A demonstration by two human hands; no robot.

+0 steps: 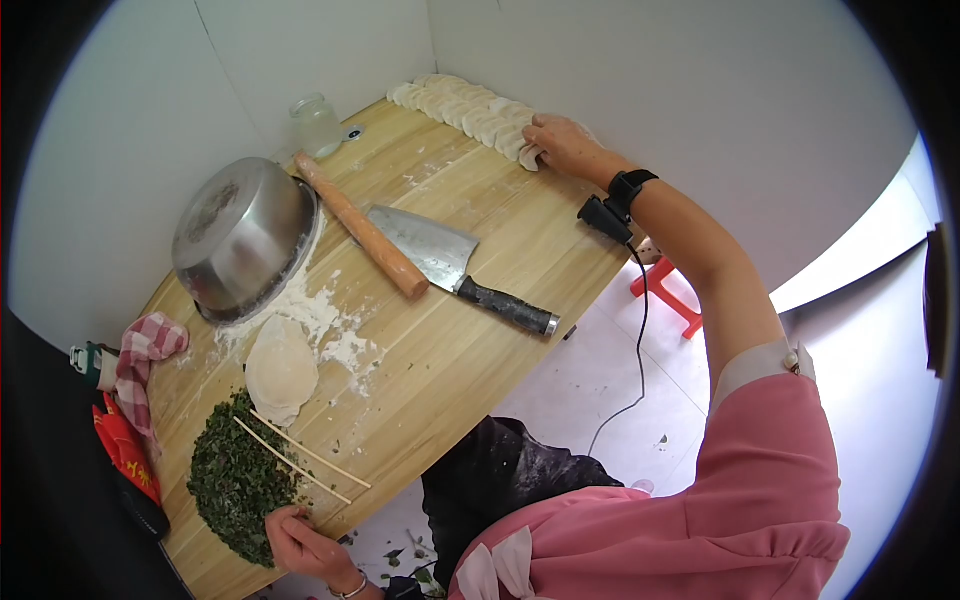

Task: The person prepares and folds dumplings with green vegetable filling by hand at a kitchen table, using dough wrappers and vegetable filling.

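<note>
At the far end of the wooden table, my right hand point(568, 146) has its fingers closed on a dumpling point(530, 157) at the near end of rows of pale dumplings point(465, 108). My left hand point(305, 547) is at the table's near edge, beside a round mass of chopped greens point(235, 480). Its fingers are curled, and what they hold, if anything, is hidden. Two chopsticks point(300, 460) lie with their tips at the greens. Behind them is a small stack of thin, round dough wrappers point(282, 368) on the table.
An overturned steel basin point(235, 240), a rolling pin point(362, 228) and a cleaver point(440, 262) occupy the middle. Loose flour point(340, 335) dusts the wooden table point(440, 385). A glass jar point(316, 125) stands behind; a checkered cloth point(150, 350) lies left. A black cable point(642, 330) hangs from my right wrist.
</note>
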